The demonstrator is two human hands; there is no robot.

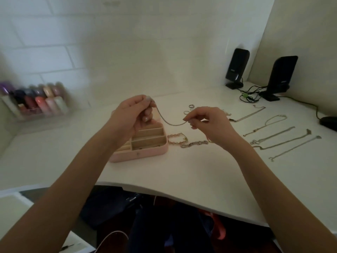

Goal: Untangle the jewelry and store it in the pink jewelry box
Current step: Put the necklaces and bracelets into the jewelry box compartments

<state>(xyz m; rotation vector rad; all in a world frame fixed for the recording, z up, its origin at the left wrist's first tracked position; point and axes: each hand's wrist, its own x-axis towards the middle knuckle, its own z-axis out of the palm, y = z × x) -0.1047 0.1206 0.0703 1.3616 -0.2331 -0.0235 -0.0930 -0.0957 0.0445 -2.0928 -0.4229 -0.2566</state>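
Note:
A thin silver chain [169, 122] sags in the air between my two hands. My left hand [131, 115] pinches one end up high, above the open pink jewelry box [145, 152]. My right hand [207, 121] pinches the other end, to the right of the box. The box shows beige compartments, partly hidden by my left wrist. Beaded bracelets [184, 140] lie on the white desk just right of the box. A few rings [190, 108] sit behind the chain.
Several chains [280, 139] lie stretched out in rows on the right of the white desk [182, 172]. Two black speakers [279, 77] with cables stand at the back right. A rack of nail polish bottles [38, 101] is at the back left. A dark mouse [328, 122] sits at the far right.

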